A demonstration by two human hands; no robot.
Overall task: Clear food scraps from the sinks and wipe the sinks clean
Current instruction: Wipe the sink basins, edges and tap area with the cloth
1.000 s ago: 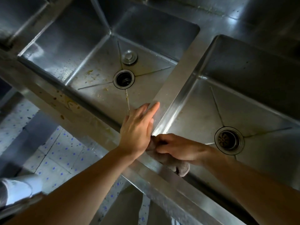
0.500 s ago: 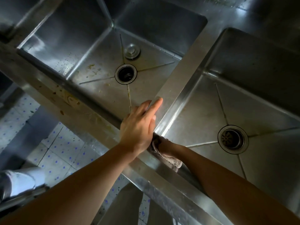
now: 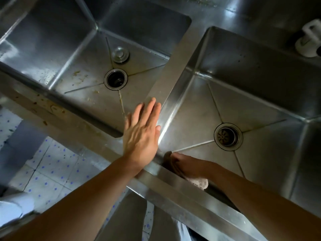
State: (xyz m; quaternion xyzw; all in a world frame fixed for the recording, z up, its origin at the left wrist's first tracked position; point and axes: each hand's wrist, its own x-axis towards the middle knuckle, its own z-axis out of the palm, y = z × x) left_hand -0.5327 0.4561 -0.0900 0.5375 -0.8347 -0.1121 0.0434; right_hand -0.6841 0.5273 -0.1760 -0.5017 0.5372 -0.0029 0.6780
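Our right hand [image 3: 186, 166] is down in the near corner of the right sink [image 3: 260, 94], grip pressing the cloth [image 3: 198, 182] against the front wall. Whether the fingers curl round it or lie flat we can't tell, since the rim hides most of it. Our left hand [image 3: 141, 133] lies flat, fingers straight, on the divider [image 3: 172, 70] between the basins, holding nothing, just bracing.

The cloth looks soft, limp and probably damp, so it should bunch and slide easily on slick steel. We'd keep the palm on its middle, not pinch an edge.

Out toward 10 o'clock, the left sink [image 3: 52, 46] has yellowish food scraps [image 3: 79, 77] stuck on its floor beside the open drain [image 3: 115, 79], with a loose stopper [image 3: 120, 54] just past it. More crumbs sit on the front rim [image 3: 52, 110] at 9 o'clock. The right drain [image 3: 227, 136] has its strainer in.
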